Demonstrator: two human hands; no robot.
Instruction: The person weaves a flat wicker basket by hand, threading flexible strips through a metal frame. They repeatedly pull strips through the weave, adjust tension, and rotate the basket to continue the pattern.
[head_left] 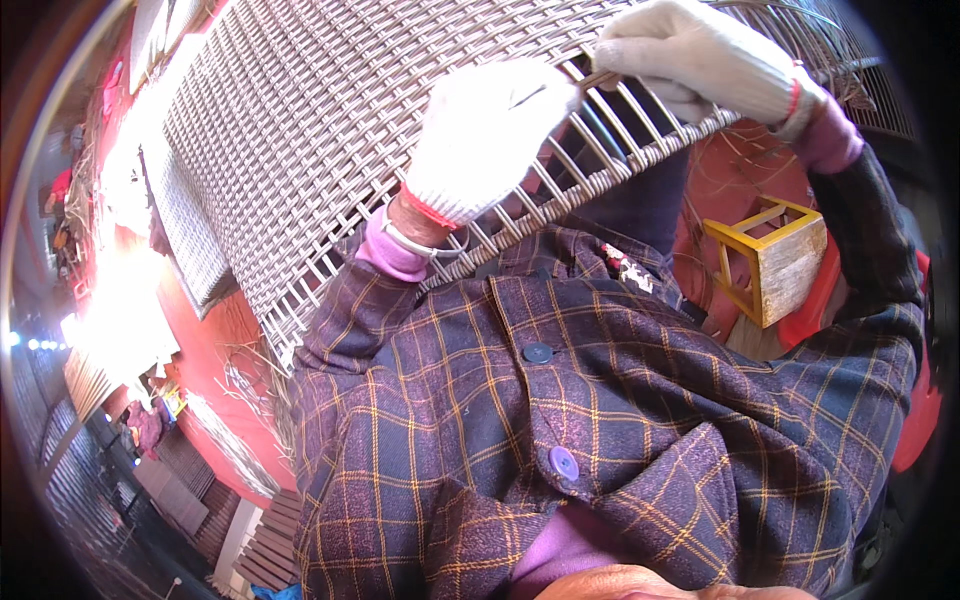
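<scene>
A panel of grey-brown wicker weave fills the upper middle, its near edge bound with wrapped strands. Along that edge runs a band of bare ribs with gaps between them. My left hand, in a white knit glove, rests over this band with its fingers closed at the weave's edge. A short piece of flat wicker strand spans the gap between my two hands. My right hand, gloved the same way, pinches that strand at its fingertips. My left fingertips meet its other end, though the glove hides the exact grip.
A small stool with a yellow frame lies on its side at right, beside a red plastic piece. Loose wicker strands are scattered over the red floor at left. Another woven panel stands beyond the weave.
</scene>
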